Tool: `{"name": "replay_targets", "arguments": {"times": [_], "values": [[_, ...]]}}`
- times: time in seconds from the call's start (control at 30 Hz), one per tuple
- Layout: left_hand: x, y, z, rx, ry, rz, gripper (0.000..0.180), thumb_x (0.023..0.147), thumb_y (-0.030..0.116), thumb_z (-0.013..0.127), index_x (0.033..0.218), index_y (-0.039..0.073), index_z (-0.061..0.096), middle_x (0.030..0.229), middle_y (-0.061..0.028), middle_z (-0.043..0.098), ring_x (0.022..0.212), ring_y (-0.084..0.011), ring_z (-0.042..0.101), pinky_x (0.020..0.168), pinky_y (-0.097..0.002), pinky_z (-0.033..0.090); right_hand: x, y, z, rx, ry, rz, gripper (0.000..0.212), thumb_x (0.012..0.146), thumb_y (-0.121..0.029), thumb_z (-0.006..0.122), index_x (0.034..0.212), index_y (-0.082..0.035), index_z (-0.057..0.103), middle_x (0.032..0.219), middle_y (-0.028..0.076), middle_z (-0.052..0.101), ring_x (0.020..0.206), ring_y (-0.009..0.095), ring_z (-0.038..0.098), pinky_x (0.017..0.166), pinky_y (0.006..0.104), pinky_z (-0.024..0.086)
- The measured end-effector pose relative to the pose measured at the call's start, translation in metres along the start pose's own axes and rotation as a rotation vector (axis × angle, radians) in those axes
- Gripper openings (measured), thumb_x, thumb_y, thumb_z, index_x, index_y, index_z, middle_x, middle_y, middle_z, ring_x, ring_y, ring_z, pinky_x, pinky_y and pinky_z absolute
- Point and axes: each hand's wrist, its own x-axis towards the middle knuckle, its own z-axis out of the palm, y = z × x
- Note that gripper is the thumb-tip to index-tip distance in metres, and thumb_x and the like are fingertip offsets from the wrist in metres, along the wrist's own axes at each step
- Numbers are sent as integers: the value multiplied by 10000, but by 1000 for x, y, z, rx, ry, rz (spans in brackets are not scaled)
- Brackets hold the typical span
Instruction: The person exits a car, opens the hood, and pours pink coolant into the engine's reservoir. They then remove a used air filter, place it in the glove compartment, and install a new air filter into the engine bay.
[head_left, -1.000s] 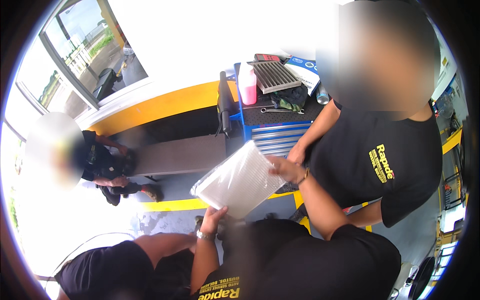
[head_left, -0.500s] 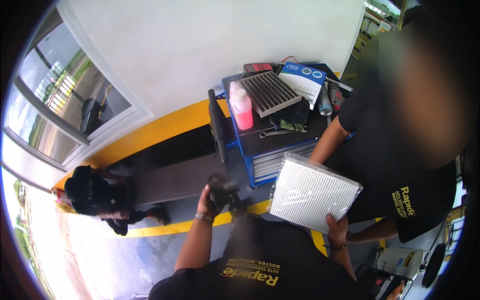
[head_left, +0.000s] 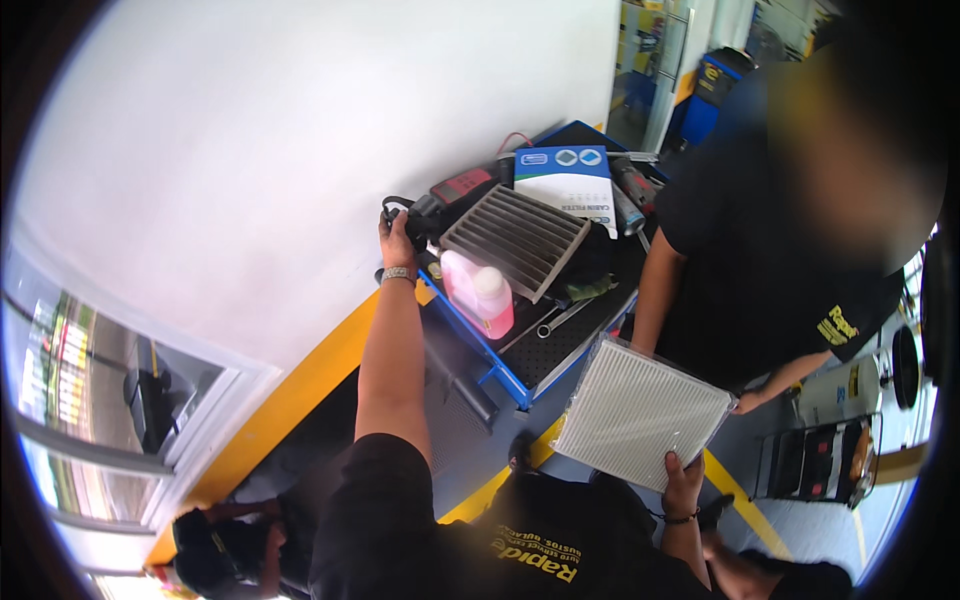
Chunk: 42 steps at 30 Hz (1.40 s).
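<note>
The person's left hand (head_left: 397, 238) is stretched up to the centre of the frame, fingers wrapped around a black tool (head_left: 422, 215) at the near-left corner of a blue tool cart (head_left: 500, 372); a metal wristband sits on that wrist. The right hand (head_left: 683, 482), low and right of centre, is clamped on the lower edge of a white pleated cabin filter (head_left: 640, 410), thumb on its face. The two hands are well apart.

The filter is a flat rectangle wrapped in clear film, held tilted with its pleated face toward the camera. Its long axis runs from the lower left to the upper right of the frame, and the pleats run across it. Its upper right corner is touched by the hand (head_left: 745, 403) of another person in a black shirt, who stands at the right of the frame.

On the cart top, a dirty grey pleated filter (head_left: 515, 240) lies tilted, just above a pink plastic bottle (head_left: 480, 300) with a pale cap. Behind it, toward the upper centre, stands a blue and white rectangular carton (head_left: 568, 185) with small round emblems along its blue top band. A red and black device (head_left: 465, 185) lies left of the carton. A yellow stripe (head_left: 300, 400) runs along the base of the white wall, from the centre toward the lower left.
</note>
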Motion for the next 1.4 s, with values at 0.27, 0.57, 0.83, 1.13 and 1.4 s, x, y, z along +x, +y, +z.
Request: {"name": "replay_targets", "arguments": {"times": [0.27,0.57,0.83,1.13,1.4], "values": [[15,-31,-6,733,-233,163,561,859,321,754,1243,-66,623,1112,-203,694,966,-247,681,837,-348,536,-74,3,-18,-120,347,29,617,882,-319,757,1288,68,498,1180,108,618,1069,185,570,952,336,444],[121,12,-56,1808,-342,440,473,1010,375,484,1455,219,451,975,-233,715,875,-379,702,701,-504,539,-81,29,-28,148,510,-13,376,1000,-158,579,1331,-9,482,1164,55,603,1034,131,545,913,292,449],[-18,-7,-39,533,-61,-300,783,922,663,498,1503,151,383,1487,-92,447,1245,-260,506,974,-434,440,-125,36,-122,297,622,-112,360,1031,-215,556,1305,13,512,1219,36,614,1112,101,534,976,290,432],[-232,25,38,812,617,836,416,991,323,570,1153,-56,630,1108,-182,654,999,-282,627,914,-437,494,-225,-3,-252,-240,761,-118,376,938,-192,695,1206,20,537,974,42,685,859,98,623,791,257,495],[-699,-32,251,429,-1849,257,774,747,301,794,1380,10,457,1353,-177,510,1232,-308,500,1027,-397,413,-236,-66,-326,-1123,317,-356,300,879,-306,709,1084,-112,606,847,59,662,657,287,657,588,374,535]]}}
